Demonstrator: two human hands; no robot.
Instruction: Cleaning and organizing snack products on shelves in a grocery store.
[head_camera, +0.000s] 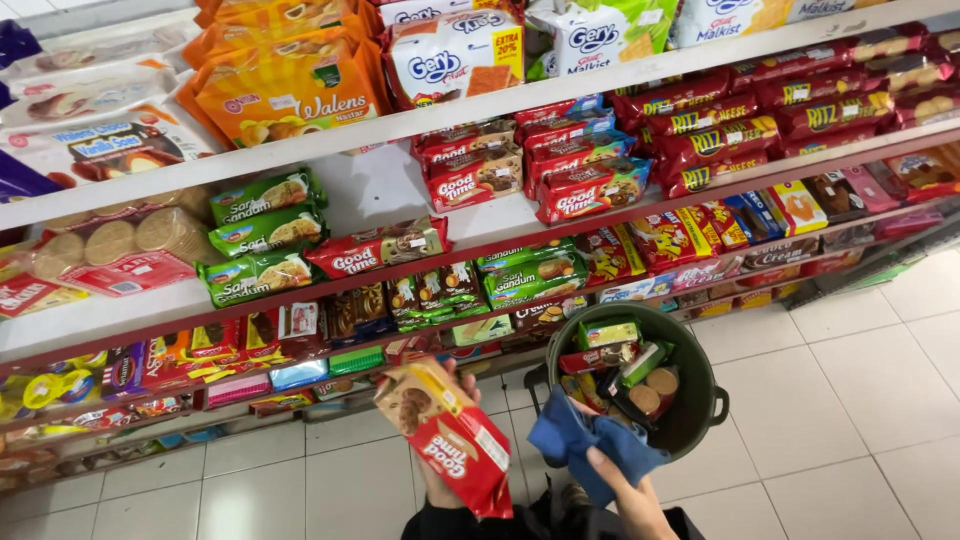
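My left hand (440, 480) grips a red cookie packet (447, 432) with a picture of chocolate-chip cookies, held tilted below the shelves. Just to its right, my right hand (625, 490) clutches a crumpled blue cloth (590, 445) over the near rim of a dark green round basket (705, 385). The basket stands on the floor and holds several biscuit packs, green, red and brown ones among them.
White store shelves (380, 195) run across the view, packed with biscuit and cracker packets in red, green, orange and white. Similar red cookie packets (470, 180) lie on the middle shelf. Pale floor tiles (840, 400) stretch to the right and front.
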